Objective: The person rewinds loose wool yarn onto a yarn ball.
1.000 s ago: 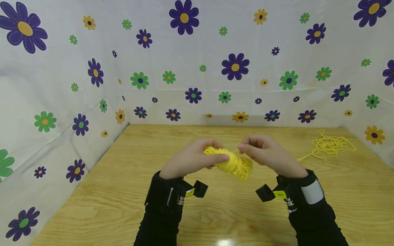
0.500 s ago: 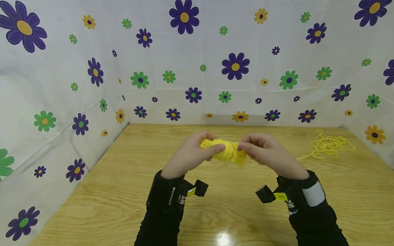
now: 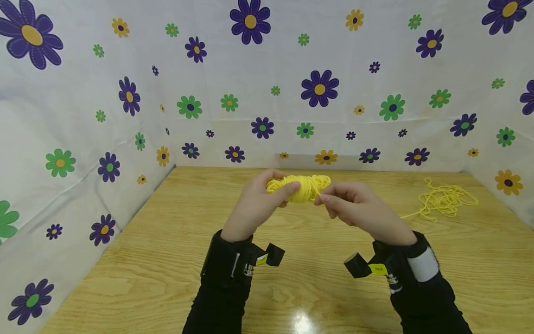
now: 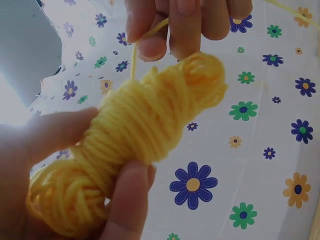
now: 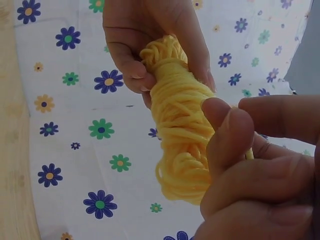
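Observation:
A bundle of yellow yarn (image 3: pixel 306 188), wound tightly round its middle with loops at both ends, is held above the table by my left hand (image 3: pixel 254 202). In the left wrist view, the thumb and fingers grip the yarn bundle (image 4: pixel 135 125) near one looped end. My right hand (image 3: pixel 360 206) is beside the bundle's other end and pinches a single yellow strand (image 4: pixel 133 62) that runs off the winding. In the right wrist view, the curled fingers (image 5: pixel 230 145) of the right hand partly cover the bundle's side.
A loose tangle of yellow yarn (image 3: pixel 446 199) lies on the wooden table (image 3: pixel 167 260) at the far right, and a strand leads from it toward the right hand. White cloth (image 3: pixel 283 55) with a flower print hangs behind and at the sides.
The yarn bundle has risen and turned from slanting downward to nearly level. My right hand has followed the strand round to the near side of the bundle. The tangle has shifted slightly left.

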Available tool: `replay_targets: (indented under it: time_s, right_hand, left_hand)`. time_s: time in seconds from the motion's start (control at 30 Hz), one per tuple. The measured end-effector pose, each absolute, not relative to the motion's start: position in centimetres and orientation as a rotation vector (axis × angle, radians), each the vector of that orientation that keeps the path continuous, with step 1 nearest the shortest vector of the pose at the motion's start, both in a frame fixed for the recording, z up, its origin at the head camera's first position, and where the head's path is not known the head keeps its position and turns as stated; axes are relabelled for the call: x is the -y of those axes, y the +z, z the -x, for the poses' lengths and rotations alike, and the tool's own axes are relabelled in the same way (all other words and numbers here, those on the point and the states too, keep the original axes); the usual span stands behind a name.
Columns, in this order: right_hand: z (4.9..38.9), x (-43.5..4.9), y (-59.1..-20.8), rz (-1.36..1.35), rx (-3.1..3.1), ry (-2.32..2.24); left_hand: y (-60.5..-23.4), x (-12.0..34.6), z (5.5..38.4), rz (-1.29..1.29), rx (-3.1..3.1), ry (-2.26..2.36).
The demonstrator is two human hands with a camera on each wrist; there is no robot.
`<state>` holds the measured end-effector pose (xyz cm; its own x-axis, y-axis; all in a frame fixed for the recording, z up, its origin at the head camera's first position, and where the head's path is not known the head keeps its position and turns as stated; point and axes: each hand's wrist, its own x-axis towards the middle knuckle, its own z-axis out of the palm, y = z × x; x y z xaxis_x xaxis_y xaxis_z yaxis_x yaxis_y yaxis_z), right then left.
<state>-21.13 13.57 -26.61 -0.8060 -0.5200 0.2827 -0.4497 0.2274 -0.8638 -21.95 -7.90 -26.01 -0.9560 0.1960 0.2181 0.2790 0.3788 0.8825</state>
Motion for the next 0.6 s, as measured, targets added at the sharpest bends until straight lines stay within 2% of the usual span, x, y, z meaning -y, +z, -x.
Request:
replay_targets:
  time_s: [0.23,0.6]
  right_hand:
    - [21.11,-13.19,-26.66,0.960,-2.389,-1.610]
    - [21.23,-12.85,-26.79,0.949,-2.405,-1.560]
  left_hand:
    - [-25.73,7.63,21.89,0.362,2.402,-1.814]
    - [-25.51,7.86,21.96,0.594,2.218,-2.149]
